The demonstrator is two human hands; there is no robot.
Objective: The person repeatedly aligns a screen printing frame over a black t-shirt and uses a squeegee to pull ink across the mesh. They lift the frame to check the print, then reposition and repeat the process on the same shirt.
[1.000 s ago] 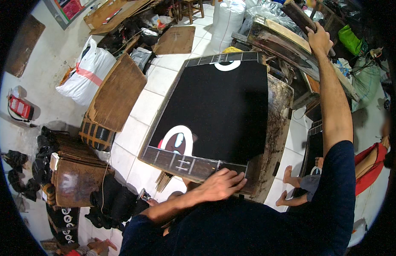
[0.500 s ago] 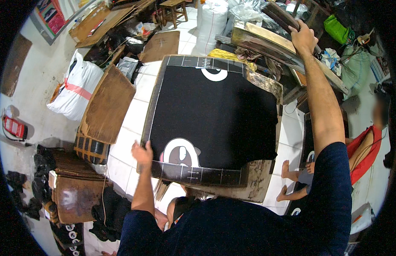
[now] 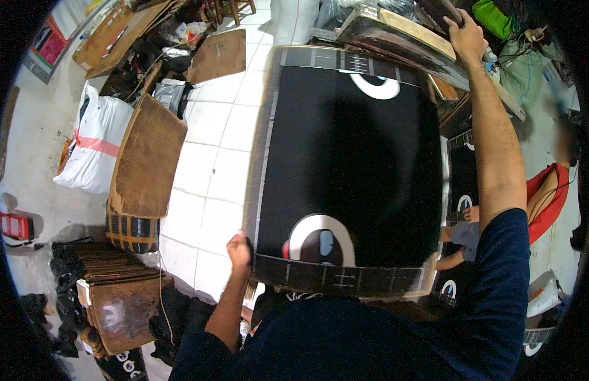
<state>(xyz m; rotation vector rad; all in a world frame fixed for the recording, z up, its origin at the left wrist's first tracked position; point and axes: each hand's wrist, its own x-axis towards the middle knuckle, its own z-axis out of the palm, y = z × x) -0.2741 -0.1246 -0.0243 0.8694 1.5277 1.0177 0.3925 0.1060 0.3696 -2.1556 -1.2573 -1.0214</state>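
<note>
A large black printed sheet point(image 3: 345, 165) with white round marks fills the middle of the view, held up over the white tiled floor point(image 3: 212, 171). The left hand point(image 3: 240, 249) grips its lower left corner at about seven o'clock, fingers closed around the edge. The right hand point(image 3: 466, 39) reaches far up to one o'clock, its fingers closed on the edge of a stack of boards point(image 3: 396, 35) just beyond the sheet's top edge. At nine o'clock a brown board point(image 3: 148, 159) leans over a dark bundle point(image 3: 130, 232), and beside it, further out, stands a white sack point(image 3: 94, 146) with a pink band, tied shut so that its contents cannot be told. At eight o'clock a pile of flat brown cardboard point(image 3: 120, 298) sits low on the floor. At three o'clock another person in red point(image 3: 548, 197) sits near more black sheets point(image 3: 461, 171). A green bag point(image 3: 494, 18) lies at one o'clock, contents hidden.
</note>
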